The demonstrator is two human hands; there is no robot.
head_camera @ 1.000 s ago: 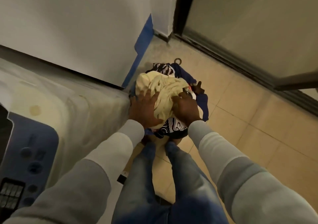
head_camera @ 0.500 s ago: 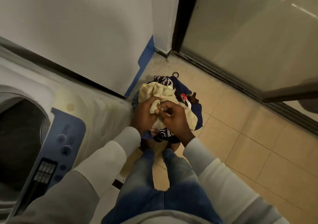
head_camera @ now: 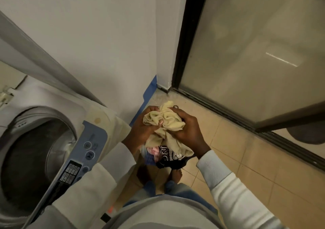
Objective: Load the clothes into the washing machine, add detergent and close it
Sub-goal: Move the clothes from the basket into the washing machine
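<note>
A cream-yellow garment [head_camera: 165, 124] is bunched up between both my hands, lifted above the floor. My left hand [head_camera: 142, 128] grips its left side and my right hand [head_camera: 189, 132] grips its right side. Below them the pile of clothes [head_camera: 167, 155] lies on the floor, showing a black-and-white printed piece and something pink. The top-loading washing machine [head_camera: 98, 116] stands at the left with its drum [head_camera: 33, 154] open and dark inside. Its blue control panel [head_camera: 88, 149] runs along the drum's right side.
The raised grey lid [head_camera: 44, 66] slants up behind the drum against the white wall. A dark-framed glass door [head_camera: 246, 52] closes off the right side. Beige floor tiles [head_camera: 237, 158] spread to the right; my feet and jeans are below the pile.
Both hands have gathered the cream garment and raised it off the pile. The view has tilted up and left, bringing the open drum into sight.
</note>
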